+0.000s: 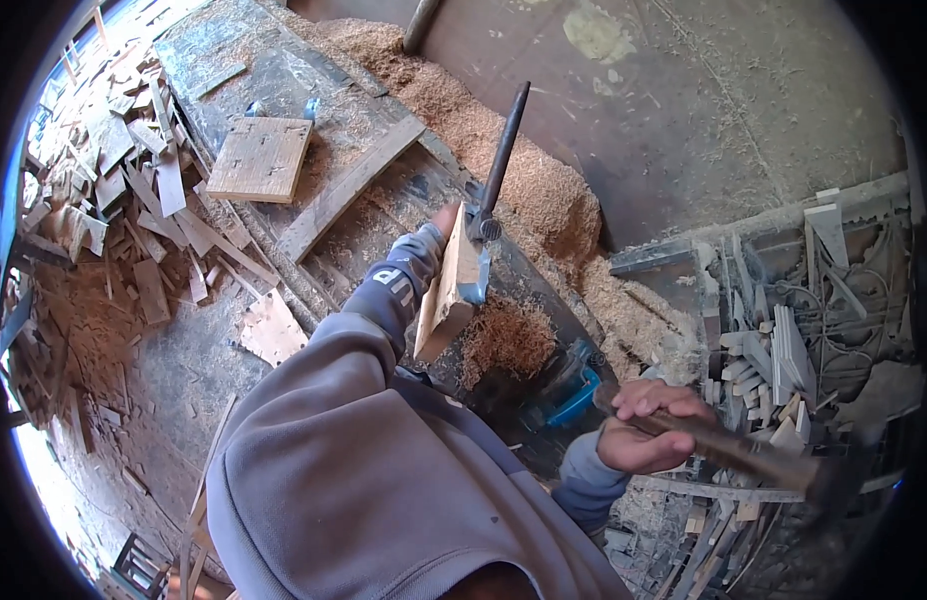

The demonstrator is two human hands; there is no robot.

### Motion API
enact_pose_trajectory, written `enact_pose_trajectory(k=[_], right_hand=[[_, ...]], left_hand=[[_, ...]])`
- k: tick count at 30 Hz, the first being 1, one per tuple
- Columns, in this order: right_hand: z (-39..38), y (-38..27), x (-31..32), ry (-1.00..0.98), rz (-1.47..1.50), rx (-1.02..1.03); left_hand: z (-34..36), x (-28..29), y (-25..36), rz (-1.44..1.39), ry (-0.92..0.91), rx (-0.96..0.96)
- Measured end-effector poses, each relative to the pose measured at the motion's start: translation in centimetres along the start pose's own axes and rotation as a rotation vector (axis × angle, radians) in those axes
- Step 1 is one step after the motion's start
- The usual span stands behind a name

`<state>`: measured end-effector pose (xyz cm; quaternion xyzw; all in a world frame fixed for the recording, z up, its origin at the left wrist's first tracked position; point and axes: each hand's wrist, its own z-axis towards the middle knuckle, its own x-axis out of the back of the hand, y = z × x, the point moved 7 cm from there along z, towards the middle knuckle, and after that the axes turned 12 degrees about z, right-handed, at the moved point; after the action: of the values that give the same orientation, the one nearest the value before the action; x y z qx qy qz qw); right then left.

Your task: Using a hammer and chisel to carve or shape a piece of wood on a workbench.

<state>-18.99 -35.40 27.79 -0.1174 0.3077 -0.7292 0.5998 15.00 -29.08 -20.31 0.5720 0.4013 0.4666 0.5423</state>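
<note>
Thick wood board [449, 285] stands on edge, tilted, over the near part of the table [211, 58], w/ a blue piece [472, 291] at its R side. L hand [444, 218] is at the board's far end, prob. steadying it; fingers mostly hidden behind the wood, so can't tell how tight the hold is. Dark metal bar [507, 145] rises just beside that end, maybe part of a clamp; can't confirm.

R hand [655, 425] is wrapped round the wooden handle of a long-handled tool [745, 450], its dark head out to the R, well apart from the board & too blurred to ID (hammer or axe?).

Step in hand looks like working the board w/ the tool, prob. striking or setting it. Next move calls for a firm L hold, fingers out of the tool's path, & a controlled swing.

Further out: reddish shavings [508, 338] & blue power tool [573, 395] near the board, 2nd board [258, 160] lying flat up-L, big sawdust heap [543, 190] along the far side, offcuts [168, 180] far L.
</note>
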Motion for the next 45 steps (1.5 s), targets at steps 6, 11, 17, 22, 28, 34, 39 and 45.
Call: enact_pose_trajectory(k=[6,11,17,22,28,34,39,45], right_hand=[[-15.0,11.7,7.9,-0.536,-1.103,-0.523],[-7.2,5.0,7.3,-0.119,-0.571,-0.525],[0.2,-0.2,2.3,-0.014,0.036,-0.007],[-14.6,10.4,5.3,-0.543,-1.135,-0.455],[-6.4,3.4,6.9,-0.239,-0.421,-0.339],[-3.6,0.4,1.9,-0.091,-0.261,0.097],[-14.7,10.1,4.4,-0.506,-1.093,-0.549],[-4.3,-0.2,5.6,0.034,-0.392,-0.297]], left_hand=[[-4.6,-0.9,12.6,-0.208,-0.163,0.338],[-3.0,-0.8,7.1,-0.426,-0.117,0.249],[-3.4,-0.7,8.8,0.245,-0.158,0.097],[-3.3,-1.2,6.6,0.343,-0.042,-0.19],[-3.1,-1.4,7.6,0.117,-0.169,-0.043],[-3.5,-0.6,8.6,0.315,-0.128,-0.174],[-2.3,-1.8,9.9,0.056,-0.194,-0.058],[-1.5,-3.5,3.4,-0.045,-0.223,-0.096]])
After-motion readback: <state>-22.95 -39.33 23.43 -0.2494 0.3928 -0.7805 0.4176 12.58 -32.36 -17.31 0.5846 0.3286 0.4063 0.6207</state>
